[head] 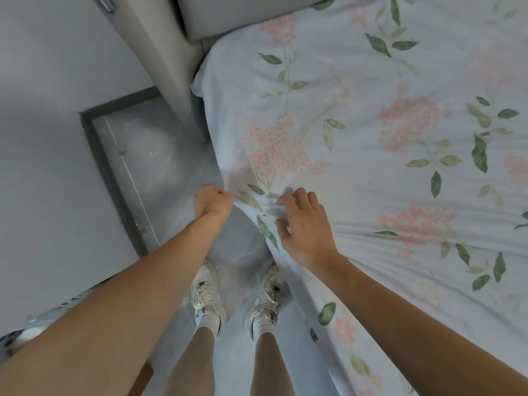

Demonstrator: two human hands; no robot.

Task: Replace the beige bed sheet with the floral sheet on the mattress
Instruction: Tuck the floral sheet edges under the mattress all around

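Note:
The floral sheet (357,115), pale blue with pink blossoms and green leaves, covers the mattress across the right of the view and hangs over its near left edge. My left hand (213,202) grips a bunched fold of the sheet at that edge, fingers curled, and wrinkles fan out from the spot. My right hand (304,224) rests on top of the sheet just right of the edge, fingers spread and lightly bent. No beige sheet is in view.
A grey padded headboard (223,15) stands at the top. A narrow strip of grey floor (148,167) runs between the bed and a pale wall (43,110) on the left. My feet in white sneakers (207,298) stand in that strip beside the bed.

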